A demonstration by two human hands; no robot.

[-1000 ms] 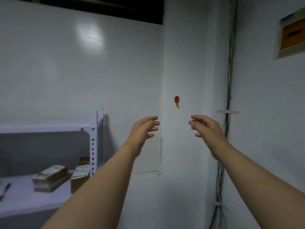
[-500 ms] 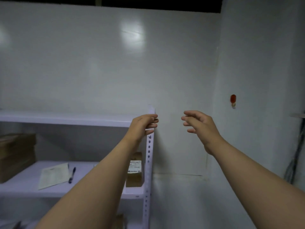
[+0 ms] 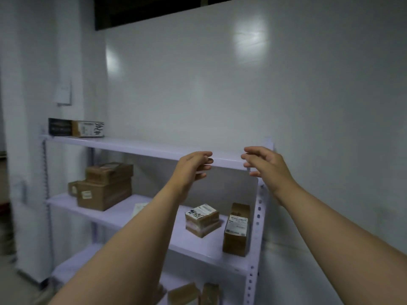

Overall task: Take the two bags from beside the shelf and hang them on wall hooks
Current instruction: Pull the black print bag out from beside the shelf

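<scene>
Both hands, left hand and right hand, hover loosely spread and empty before the shelf; no bags visible, so finding them likely comes next.

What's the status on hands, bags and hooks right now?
Left hand and right hand raised, open, empty. No bags or hooks in view. Shelf with boxes straight ahead.

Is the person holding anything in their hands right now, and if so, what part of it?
Nothing. The left hand and right hand are both empty, fingers loosely curled, raised before the shelf.
</scene>
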